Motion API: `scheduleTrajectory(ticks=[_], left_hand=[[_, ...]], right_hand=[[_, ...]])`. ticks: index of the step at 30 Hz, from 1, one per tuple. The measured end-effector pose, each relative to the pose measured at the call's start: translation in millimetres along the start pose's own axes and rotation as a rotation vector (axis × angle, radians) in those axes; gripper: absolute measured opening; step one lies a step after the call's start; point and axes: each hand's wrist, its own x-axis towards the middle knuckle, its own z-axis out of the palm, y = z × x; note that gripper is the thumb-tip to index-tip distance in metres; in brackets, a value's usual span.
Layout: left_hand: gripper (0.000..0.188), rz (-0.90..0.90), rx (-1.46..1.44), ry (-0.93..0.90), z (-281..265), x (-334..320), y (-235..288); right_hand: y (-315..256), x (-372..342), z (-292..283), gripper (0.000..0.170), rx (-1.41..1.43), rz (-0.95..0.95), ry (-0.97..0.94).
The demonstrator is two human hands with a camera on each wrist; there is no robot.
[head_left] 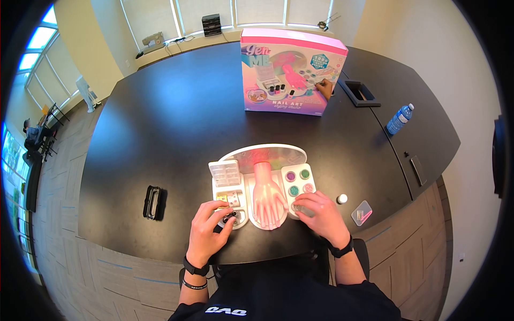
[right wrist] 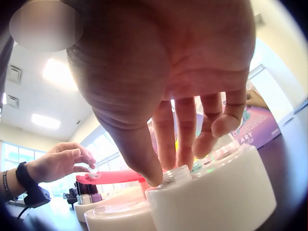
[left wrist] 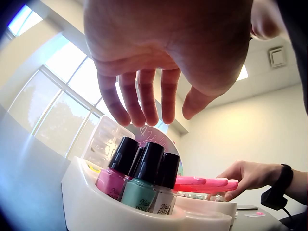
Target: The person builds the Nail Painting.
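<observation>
My left hand (head_left: pixel 208 230) hovers over several nail polish bottles (left wrist: pixel 138 193) with black caps, its fingers hanging loosely above them. The bottles, pink, teal and pale, stand in a rounded well at the front left of a white nail art stand (left wrist: pixel 77 192). At the stand's right side, my right hand (head_left: pixel 323 216) holds a small clear jar (right wrist: pixel 177 175) between thumb and fingers, low at its well. A pink model hand (head_left: pixel 264 187) lies palm down in the middle. Purple, green, teal and pink glitter pots (head_left: pixel 293 190) sit beyond the right fingers.
The nail art box (head_left: pixel 292 80) stands upright behind the stand. To the right are a white cap-like piece (head_left: pixel 341 199), a small clear tray (head_left: pixel 361 214) with a pink stick and a water bottle (head_left: pixel 400 119). A black holder (head_left: pixel 153 203) lies at left.
</observation>
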Motion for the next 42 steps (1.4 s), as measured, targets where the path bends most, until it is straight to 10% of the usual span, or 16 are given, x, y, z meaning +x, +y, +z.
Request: scheduleTrajectory(ticks=[22, 42], left_hand=[[0.024, -0.016, -0.002, 0.001, -1, 3, 3], [0.022, -0.001, 0.005, -0.003, 1, 3, 3]], right_hand=[[12, -6, -10, 0.022, 0.031, 0.022, 0.091], [82, -41, -38, 0.026, -0.287, 0.463, 0.112]])
